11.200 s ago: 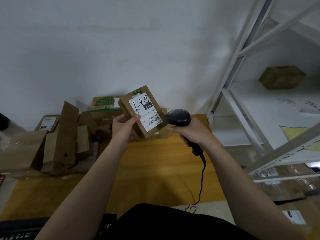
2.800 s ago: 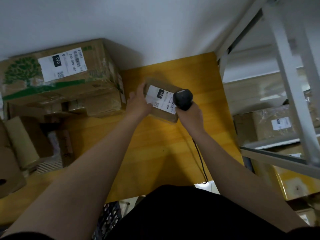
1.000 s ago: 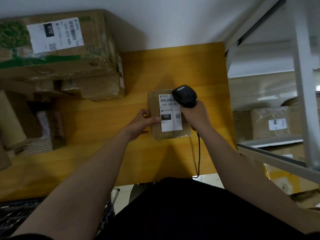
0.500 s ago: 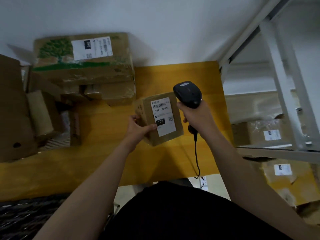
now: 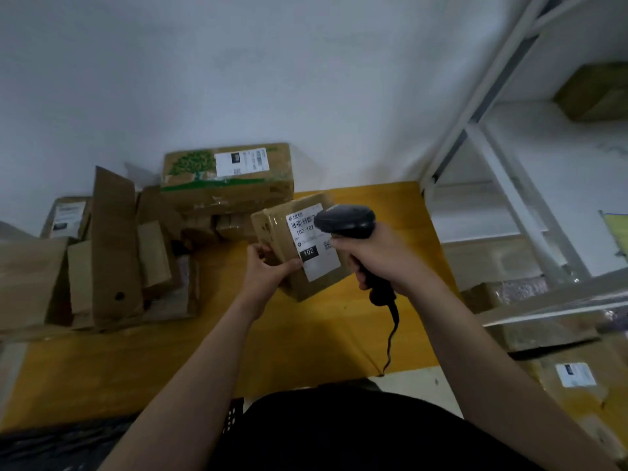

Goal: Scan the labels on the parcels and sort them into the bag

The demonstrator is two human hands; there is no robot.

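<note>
Cardboard parcel [image 5: 306, 263] beside black scanner [image 5: 345, 220]

A yellow table [image 5: 306, 341] stands against a white wall [image 5: 238, 79], white shelving [image 5: 550, 141] beside it.

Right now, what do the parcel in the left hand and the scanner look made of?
The parcel looks like brown cardboard, matte with creased edges; its label looks like white printed paper. The scanner is black, probably moulded plastic, smooth with a faint sheen.
</note>
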